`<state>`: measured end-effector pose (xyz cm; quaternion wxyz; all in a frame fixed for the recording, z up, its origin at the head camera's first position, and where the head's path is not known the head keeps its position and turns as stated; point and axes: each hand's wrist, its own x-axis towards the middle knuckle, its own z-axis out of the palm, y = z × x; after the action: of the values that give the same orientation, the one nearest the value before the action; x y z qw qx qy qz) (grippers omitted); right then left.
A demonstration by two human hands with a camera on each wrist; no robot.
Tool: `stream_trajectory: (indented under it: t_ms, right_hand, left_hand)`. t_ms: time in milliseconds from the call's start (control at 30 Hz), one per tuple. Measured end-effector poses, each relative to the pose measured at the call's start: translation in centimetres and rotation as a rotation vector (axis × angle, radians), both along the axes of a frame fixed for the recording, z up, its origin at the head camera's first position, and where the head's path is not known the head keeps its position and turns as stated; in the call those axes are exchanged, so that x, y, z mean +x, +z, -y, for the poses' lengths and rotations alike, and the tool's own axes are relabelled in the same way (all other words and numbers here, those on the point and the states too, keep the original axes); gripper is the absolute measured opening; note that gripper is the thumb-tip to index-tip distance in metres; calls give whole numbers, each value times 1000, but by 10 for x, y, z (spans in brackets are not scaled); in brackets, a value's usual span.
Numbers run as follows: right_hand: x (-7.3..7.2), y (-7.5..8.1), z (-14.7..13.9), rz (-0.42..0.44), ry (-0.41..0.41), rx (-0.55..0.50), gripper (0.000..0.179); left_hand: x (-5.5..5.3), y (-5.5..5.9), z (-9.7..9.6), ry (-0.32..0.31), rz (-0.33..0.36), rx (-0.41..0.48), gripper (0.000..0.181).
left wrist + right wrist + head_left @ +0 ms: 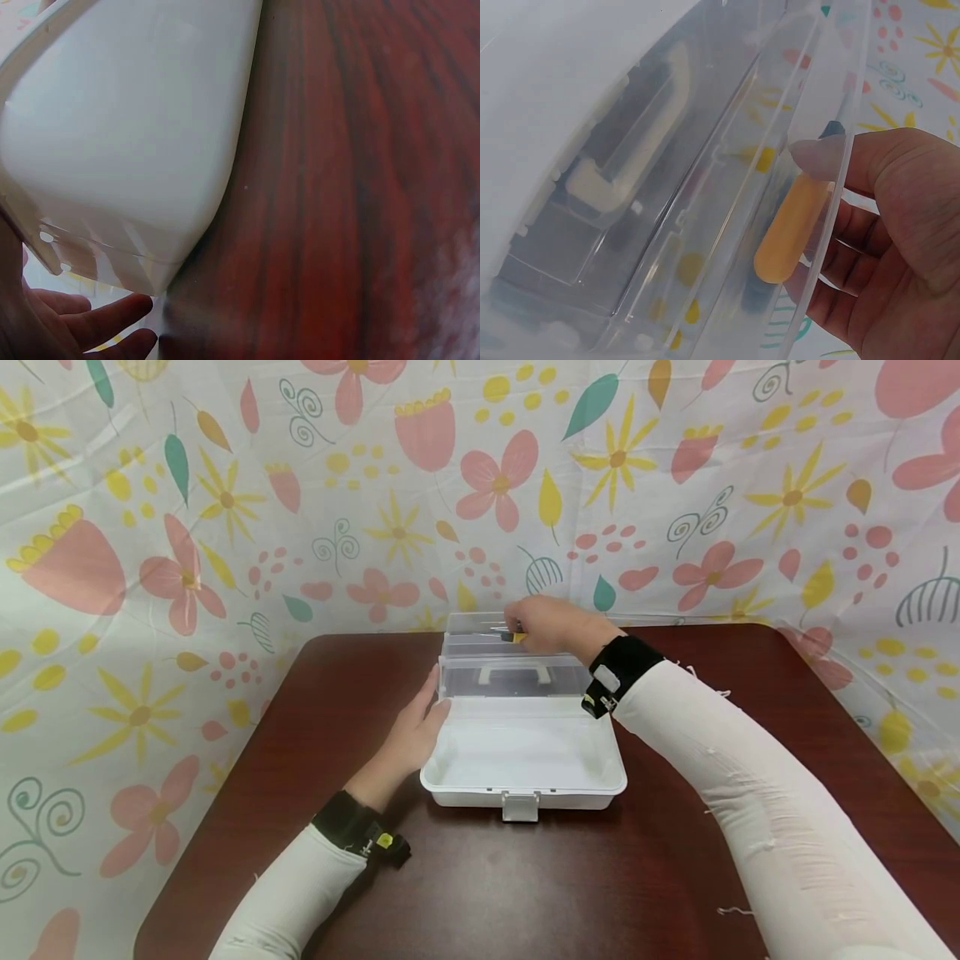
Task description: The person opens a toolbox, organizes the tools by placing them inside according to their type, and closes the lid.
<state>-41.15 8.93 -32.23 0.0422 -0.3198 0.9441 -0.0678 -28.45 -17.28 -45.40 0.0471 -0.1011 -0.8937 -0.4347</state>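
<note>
A white plastic storage box [528,756] lies open on the table, its clear lid [517,660] leaning back behind it. My left hand [412,727] rests at the box's rear left corner, thumb at the rim. Its fingers [112,319] reach round that corner in the left wrist view, extended and slightly bent. Over the lid's far part, my right hand [555,625] pinches a small tool with a yellow-orange handle [791,229] and a dark collar. In the right wrist view, clear plastic partly covers thumb and tool; its exact kind cannot be told.
A white carrying handle [641,142] shows on the lid. The box's front has a clear latch [521,807] hanging down. Dark red wood-grain tabletop [495,885] surrounds the box, and a flower-printed cloth [330,493] hangs close behind and beside the table.
</note>
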Motion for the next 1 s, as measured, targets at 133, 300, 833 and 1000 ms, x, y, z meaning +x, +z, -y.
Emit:
stream_trajectory:
  t_ms: [133,300,833,1000]
  right_hand:
    - [0,-1,-1,2,-7,-16,17]
    - [0,-2,-2,-9,-13,-34,14]
    - [-3,-3,-4,-25,-11,-41,9]
    - [-4,-4,-3,-30,-13,-29,7]
  left_hand:
    - [0,0,0,5,0,-4,65]
    - [0,0,0,6,0,2,65]
    - [1,2,0,5,16,3,63]
    - [0,1,0,3,12,7,63]
